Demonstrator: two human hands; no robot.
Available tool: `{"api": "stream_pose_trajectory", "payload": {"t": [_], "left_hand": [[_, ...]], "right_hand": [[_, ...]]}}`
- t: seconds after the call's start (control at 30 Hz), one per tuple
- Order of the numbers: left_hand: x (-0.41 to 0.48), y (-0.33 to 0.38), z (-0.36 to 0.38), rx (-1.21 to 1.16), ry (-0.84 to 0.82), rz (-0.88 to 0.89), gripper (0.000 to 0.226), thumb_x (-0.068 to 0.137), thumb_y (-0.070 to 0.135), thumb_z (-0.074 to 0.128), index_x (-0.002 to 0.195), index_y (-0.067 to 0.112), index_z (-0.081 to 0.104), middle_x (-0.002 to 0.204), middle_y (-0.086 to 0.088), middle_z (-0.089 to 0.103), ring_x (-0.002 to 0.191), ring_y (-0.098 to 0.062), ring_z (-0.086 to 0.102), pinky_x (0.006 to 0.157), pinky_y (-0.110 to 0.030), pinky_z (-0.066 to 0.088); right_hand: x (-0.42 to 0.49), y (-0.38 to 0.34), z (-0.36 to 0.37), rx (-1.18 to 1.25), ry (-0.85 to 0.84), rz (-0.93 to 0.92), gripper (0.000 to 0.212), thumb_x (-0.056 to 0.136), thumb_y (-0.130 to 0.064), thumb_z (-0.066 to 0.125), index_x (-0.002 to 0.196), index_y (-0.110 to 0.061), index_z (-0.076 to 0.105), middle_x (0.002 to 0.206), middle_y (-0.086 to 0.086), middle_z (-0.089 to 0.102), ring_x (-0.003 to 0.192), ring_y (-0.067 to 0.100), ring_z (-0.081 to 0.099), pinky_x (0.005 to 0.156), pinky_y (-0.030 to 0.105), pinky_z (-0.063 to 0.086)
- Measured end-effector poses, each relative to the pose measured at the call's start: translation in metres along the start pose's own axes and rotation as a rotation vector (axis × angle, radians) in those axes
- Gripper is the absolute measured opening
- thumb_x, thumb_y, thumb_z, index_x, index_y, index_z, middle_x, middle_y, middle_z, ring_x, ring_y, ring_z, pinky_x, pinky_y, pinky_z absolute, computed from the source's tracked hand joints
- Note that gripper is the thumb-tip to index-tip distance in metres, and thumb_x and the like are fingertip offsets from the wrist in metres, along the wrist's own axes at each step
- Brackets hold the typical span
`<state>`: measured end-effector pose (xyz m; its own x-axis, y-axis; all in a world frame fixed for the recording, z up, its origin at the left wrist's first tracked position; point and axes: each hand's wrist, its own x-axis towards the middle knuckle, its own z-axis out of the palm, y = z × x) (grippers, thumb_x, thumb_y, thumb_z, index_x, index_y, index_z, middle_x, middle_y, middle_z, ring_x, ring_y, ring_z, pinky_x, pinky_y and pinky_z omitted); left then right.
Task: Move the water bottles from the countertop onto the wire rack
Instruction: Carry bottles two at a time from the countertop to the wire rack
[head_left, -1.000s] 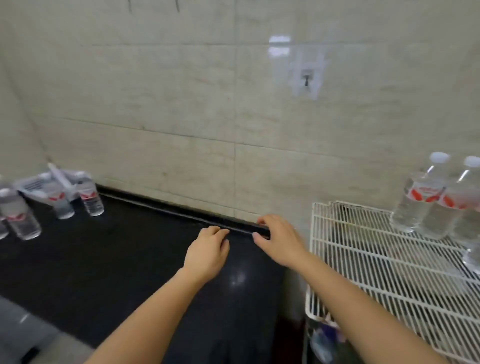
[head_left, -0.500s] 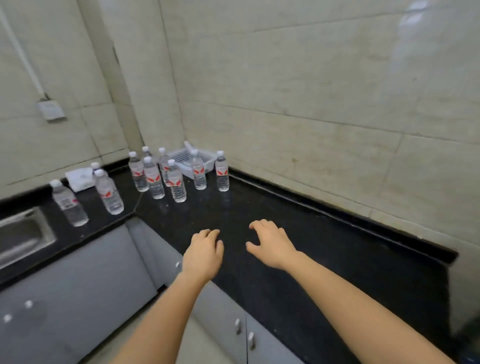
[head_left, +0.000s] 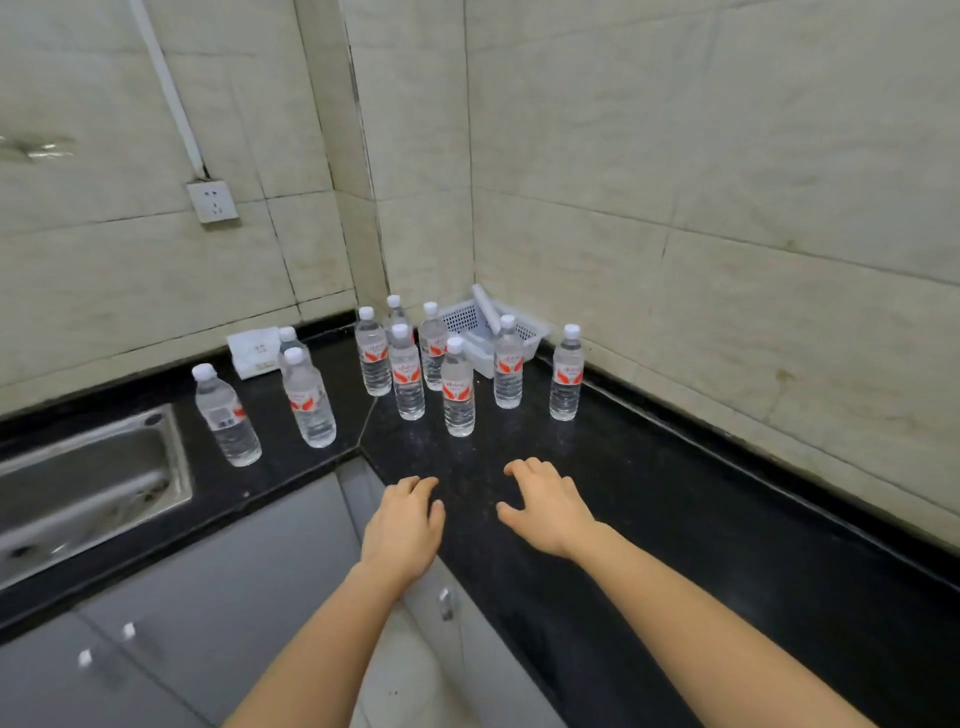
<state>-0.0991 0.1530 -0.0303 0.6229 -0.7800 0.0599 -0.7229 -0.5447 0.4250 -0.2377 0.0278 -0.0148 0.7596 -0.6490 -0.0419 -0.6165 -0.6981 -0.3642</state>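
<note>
Several clear water bottles with white caps and red labels stand upright on the black countertop (head_left: 675, 499) in the corner. The nearest one (head_left: 458, 387) is just beyond my hands; another (head_left: 567, 373) stands to its right and two more (head_left: 310, 399) (head_left: 226, 415) stand to the left by the sink. My left hand (head_left: 405, 525) and my right hand (head_left: 548, 506) hover side by side over the counter's front edge, palms down, fingers apart, holding nothing. The wire rack is out of view.
A white plastic basket (head_left: 524, 332) with a white tube in it sits in the corner behind the bottles. A steel sink (head_left: 88, 483) lies at the left, a white packet (head_left: 254, 351) by the wall, a wall socket (head_left: 213, 201) above. Grey cabinet doors (head_left: 208, 597) are below.
My view has swung left from the wire rack to the counter corner. The bottles have come closer and both hands have moved toward them, staying empty.
</note>
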Motion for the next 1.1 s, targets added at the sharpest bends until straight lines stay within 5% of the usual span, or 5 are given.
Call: {"api": "stream_pose_trajectory", "payload": {"t": [0.4,0.83,0.97,1.1], "left_hand": [[0.163,-0.042,-0.003,0.032,-0.075,0.009,0.045,0.098,0.03,0.037,0.141,0.017,0.038,0.149,-0.004,0.035,0.136,-0.021,0.032,0.109,-0.036,0.033],[0.342,-0.088,-0.026,-0.071,0.043,0.095,0.055,0.094,0.024,0.046,0.144,0.015,0.026,0.153,-0.012,0.022,0.14,-0.029,0.024,0.107,-0.044,0.036],[0.389,-0.088,-0.027,-0.234,0.028,0.1,0.053,0.094,0.03,0.049,0.142,0.016,0.031,0.143,-0.01,0.038,0.132,-0.028,0.036,0.103,-0.043,0.036],[0.41,-0.085,-0.019,-0.265,0.022,0.154,0.039,0.095,0.028,0.049,0.132,0.015,0.05,0.133,-0.011,0.051,0.12,-0.025,0.05,0.097,-0.039,0.041]], "right_hand": [[0.162,-0.005,0.005,-0.029,-0.065,0.096,0.055,0.092,-0.037,0.054,0.14,-0.016,0.037,0.137,0.004,0.044,0.127,0.025,0.04,0.105,0.045,0.035],[0.316,-0.034,-0.009,-0.048,0.121,0.162,0.051,0.091,-0.035,0.053,0.135,-0.014,0.037,0.131,0.012,0.049,0.119,0.032,0.049,0.093,0.043,0.042],[0.346,-0.042,-0.003,-0.132,0.152,0.152,0.048,0.096,-0.04,0.046,0.135,-0.012,0.039,0.129,0.012,0.048,0.116,0.032,0.048,0.089,0.042,0.042],[0.346,-0.041,0.015,-0.227,0.105,0.21,0.063,0.099,-0.043,0.039,0.15,-0.014,0.016,0.131,0.015,0.045,0.122,0.033,0.043,0.101,0.045,0.036]]}}
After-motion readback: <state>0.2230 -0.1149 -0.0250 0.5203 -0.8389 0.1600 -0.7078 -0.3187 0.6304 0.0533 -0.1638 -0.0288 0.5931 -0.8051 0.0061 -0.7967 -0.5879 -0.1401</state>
